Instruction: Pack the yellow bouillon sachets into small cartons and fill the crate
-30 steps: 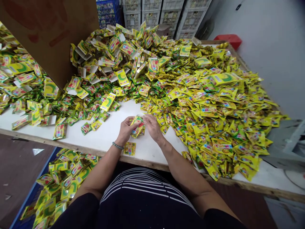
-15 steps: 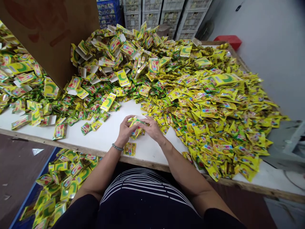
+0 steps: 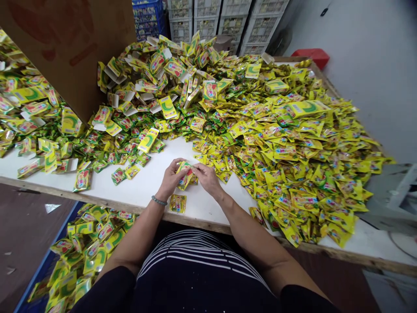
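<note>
Bin at far left, below the table, heaped high; could spill if kicked. Left hand: closed on a pack, over white tabletop in front of body; might crush it by squeezing too hard. Sachet near front edge; could fall if brushed. Right hand: fingertips pinched on pack's upper right corner, cannot tell whether on flap or body; might tear it by pulling crooked. Heap at right, up to front edge; likely to slide if bumped.
</note>
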A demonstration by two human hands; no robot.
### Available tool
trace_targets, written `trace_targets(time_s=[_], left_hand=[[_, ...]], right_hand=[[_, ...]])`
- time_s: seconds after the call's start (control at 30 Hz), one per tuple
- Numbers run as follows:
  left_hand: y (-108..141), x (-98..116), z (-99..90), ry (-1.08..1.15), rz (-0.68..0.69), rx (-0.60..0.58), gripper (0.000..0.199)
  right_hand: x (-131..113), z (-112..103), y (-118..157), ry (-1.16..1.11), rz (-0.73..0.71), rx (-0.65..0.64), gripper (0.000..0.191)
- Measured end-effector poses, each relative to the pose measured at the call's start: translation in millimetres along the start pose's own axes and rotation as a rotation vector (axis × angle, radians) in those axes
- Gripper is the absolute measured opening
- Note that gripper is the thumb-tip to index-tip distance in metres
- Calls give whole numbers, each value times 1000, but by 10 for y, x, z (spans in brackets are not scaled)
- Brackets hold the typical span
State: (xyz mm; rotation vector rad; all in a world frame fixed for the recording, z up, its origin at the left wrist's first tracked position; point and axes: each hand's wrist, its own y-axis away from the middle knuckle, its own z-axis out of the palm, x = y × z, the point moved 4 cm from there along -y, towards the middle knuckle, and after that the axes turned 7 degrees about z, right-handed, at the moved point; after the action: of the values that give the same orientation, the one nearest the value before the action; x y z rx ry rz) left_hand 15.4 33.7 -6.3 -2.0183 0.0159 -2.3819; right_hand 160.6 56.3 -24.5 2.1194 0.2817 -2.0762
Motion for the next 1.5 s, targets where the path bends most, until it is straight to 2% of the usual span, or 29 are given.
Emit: trace_targets(time_s=[0.13, 0.27, 0.37, 0.47, 0.57, 0.63, 0.7, 0.9, 0.97, 1.07, 1.17, 1.37, 1.5], left_hand=[[-20, -17, 1, 8, 25, 33, 50], [-13, -22, -63, 43, 47, 142, 55], [-9, -27, -79, 41, 48, 145, 54], [-15, -40, -72, 32, 28, 140, 51], [-19, -45, -54, 35, -3, 145, 49], [-18, -37, -41, 34, -10, 136, 48], [-14, -29, -37, 31, -12, 123, 46], [4, -35, -72, 85, -44, 154, 42], [11, -28, -81, 113, -50, 165, 41], [19, -3, -104, 129, -46, 184, 42], [22, 25, -131, 97, -45, 210, 45], [-3, 37, -56, 79, -39, 156, 54], [31, 40, -39, 70, -27, 156, 58]], right_hand=[[-47, -42, -6, -73, 35, -18, 48], [-148, -54, 29, 4, -9, -58, 35], [-156, -65, 36, -25, 3, -16, 35], [-88, -49, 13, -41, 50, 40, 34], [47, -46, -28, -230, 165, 75, 39], [129, -67, -52, -331, 233, 80, 42], [162, -106, -67, -321, 245, 52, 42], [14, -166, 5, -140, 117, -110, 36], [-56, -143, 67, -85, 54, -82, 32], [-138, -68, 162, 74, -95, 26, 29], [-151, 25, 208, 182, -190, 54, 32], [-153, 16, 168, 52, -103, 74, 36], [-246, 75, 207, 84, -148, 3, 39]])
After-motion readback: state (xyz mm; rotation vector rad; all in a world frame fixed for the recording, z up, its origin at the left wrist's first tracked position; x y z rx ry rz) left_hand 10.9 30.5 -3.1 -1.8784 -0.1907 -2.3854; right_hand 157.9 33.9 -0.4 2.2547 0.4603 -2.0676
